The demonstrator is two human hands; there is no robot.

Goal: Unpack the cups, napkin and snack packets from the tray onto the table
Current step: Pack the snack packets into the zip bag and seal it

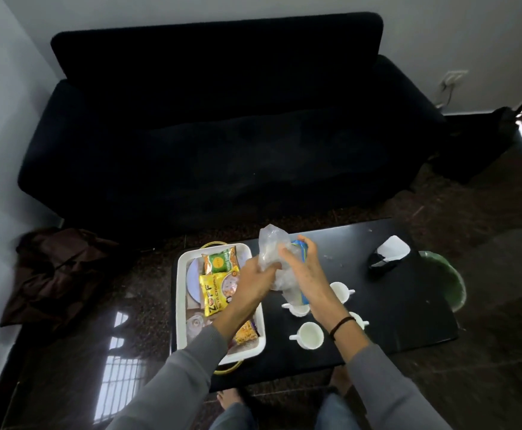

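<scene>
A white tray [181, 305] stands on the left of the black table [393, 305]. In it lie a yellow snack packet [214, 294], a green and orange packet [219, 262], another orange packet [245, 333], a pale plate [194, 280] and a clear glass piece [195, 324]. My left hand [255, 277] and my right hand [306, 271] both grip a clear plastic napkin pack with a blue edge [272, 246], held above the table just right of the tray. Several white cups [310, 335] stand on the table under my right arm.
A black and white object [388, 254] lies at the table's far right. A green bin [446, 277] stands beside the table's right end. A black sofa [222, 135] sits behind the table. A brown bag [58, 274] lies on the floor at left.
</scene>
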